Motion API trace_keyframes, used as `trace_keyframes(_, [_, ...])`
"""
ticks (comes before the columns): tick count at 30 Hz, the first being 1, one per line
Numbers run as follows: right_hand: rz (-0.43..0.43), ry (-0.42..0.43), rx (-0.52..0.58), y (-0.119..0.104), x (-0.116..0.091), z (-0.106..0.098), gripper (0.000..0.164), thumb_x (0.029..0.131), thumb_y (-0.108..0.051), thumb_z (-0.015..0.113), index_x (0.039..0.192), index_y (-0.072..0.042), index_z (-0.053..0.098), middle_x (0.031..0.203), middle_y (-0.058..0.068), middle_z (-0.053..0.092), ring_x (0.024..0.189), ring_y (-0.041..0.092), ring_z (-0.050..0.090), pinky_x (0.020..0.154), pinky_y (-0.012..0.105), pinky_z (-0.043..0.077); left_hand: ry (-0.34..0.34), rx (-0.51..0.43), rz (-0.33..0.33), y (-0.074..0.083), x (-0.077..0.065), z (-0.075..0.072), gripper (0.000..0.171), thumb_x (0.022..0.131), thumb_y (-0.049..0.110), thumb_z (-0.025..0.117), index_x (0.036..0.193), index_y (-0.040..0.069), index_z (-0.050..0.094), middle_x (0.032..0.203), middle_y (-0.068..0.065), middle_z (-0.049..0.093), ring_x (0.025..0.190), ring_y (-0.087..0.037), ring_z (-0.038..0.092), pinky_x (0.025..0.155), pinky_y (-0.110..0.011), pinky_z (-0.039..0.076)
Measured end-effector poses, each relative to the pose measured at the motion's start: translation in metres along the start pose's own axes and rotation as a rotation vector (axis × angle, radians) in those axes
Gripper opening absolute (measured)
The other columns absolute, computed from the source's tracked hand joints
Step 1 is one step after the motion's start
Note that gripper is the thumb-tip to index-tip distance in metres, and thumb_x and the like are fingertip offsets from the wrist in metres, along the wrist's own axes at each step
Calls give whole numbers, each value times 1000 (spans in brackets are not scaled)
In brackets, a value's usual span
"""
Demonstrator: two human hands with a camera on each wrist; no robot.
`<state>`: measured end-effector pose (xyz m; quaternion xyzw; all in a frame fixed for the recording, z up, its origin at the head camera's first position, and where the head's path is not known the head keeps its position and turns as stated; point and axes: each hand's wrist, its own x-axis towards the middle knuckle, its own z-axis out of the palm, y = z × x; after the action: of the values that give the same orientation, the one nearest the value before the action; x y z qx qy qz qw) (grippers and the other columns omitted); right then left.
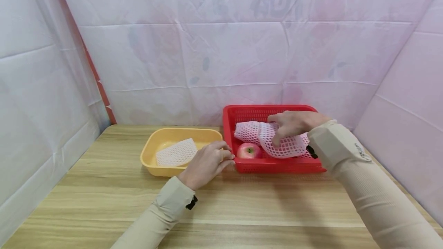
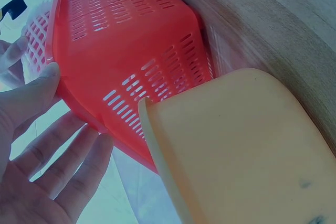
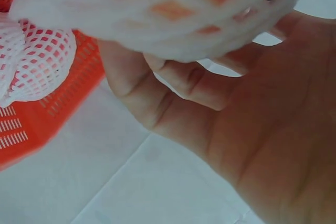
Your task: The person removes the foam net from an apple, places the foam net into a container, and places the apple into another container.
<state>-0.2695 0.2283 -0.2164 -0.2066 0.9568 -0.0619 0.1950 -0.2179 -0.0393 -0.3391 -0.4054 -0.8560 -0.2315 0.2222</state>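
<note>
So the right hand [image 1: 292, 123] had its fingers curled round a white-and-pink foam mesh fruit sleeve [image 1: 285, 148], thumb in front, a decent gap between thumb and index finger with the mesh filling it. That sleeve was at the right half of a red slotted plastic basket [image 1: 277, 167], long axis running mostly left to right along the basket's length and dipping a bit toward the person at its right end. Couldn't tell which end had the opening, or whether it touched the basket floor. The right wrist view cut off its top; orange-red patches showed through the holes, but fruit or basket, no clue. Another mesh sleeve [image 1: 247, 131] lay just left of it, partly covered, and a strip of mesh [image 1: 305, 137] poked out by the wrist, mostly hidden. A bare pink-red apple [image 1: 247, 151] sat in the front left corner, lower edge behind the rim. The left hand [image 1: 207, 162] was loosely spread, fingertips touching the basket's left rim. Beside that, a shallow yellow plastic tray [image 1: 148, 165] held a flat white foam net [image 1: 176, 153], its long axis slanting up to the right.
</note>
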Motion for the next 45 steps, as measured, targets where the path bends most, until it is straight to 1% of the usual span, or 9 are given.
trace_keyframes(6, [-7,-5,-3,-2,-3,-2,82,69,-37,79,138,-3,49,115,10,59,105,30,55,84,50,53,-3,-5,-3,1,0,-1,17,82,15,85,95,5,80,97,-5,68,87,-18,64,78,-27,57])
trace_keyframes(14, [3,-13,38,-7,-8,-3,85,68,-35,80,139,-1,47,114,11,59,101,29,57,80,45,55,-20,-16,-28,1,0,-2,18,83,16,85,97,6,81,98,-4,69,88,-17,64,79,-27,57])
trace_keyframes(20, [-15,-17,42,-9,-13,-4,78,68,-33,77,134,-2,50,108,9,61,94,25,59,77,42,54,-18,-8,-19,1,0,-2,18,83,17,85,97,6,81,98,-5,69,87,-18,64,79,-27,57])
trace_keyframes(25, [-7,-16,49,-12,-17,-3,84,68,-35,80,138,-2,48,111,9,60,96,25,58,75,40,55,-30,-9,-31,2,1,-2,19,84,19,84,98,7,81,99,-5,69,88,-17,63,80,-27,57])
trace_keyframes(29, [-2,-29,69,-15,-20,-2,88,68,-36,82,141,-2,46,112,9,60,93,24,60,74,38,57,-36,-13,-41,2,1,-3,19,84,19,84,98,7,81,99,-5,69,88,-18,63,80,-27,57])
trace_keyframes(32, [-4,-30,75,-18,-22,0,86,67,-35,83,139,-3,48,109,8,60,90,23,61,73,36,57,-35,-20,-42,3,1,-3,19,84,18,84,98,6,81,99,-5,69,88,-18,63,80,-27,57])
trace_keyframes(35, [-25,-18,71,-19,-24,2,81,67,-34,82,135,-3,50,106,7,60,89,22,60,73,36,57,-32,-22,-40,3,1,-3,19,84,18,84,98,6,81,99,-5,69,88,-18,63,80,-27,57])
trace_keyframes(45, [-65,15,69,-23,-31,8,80,65,-33,84,133,-4,53,108,6,60,96,24,57,74,37,57,-35,-16,-48,2,1,-2,19,84,18,84,99,7,81,99,-4,69,88,-17,63,80,-26,57])
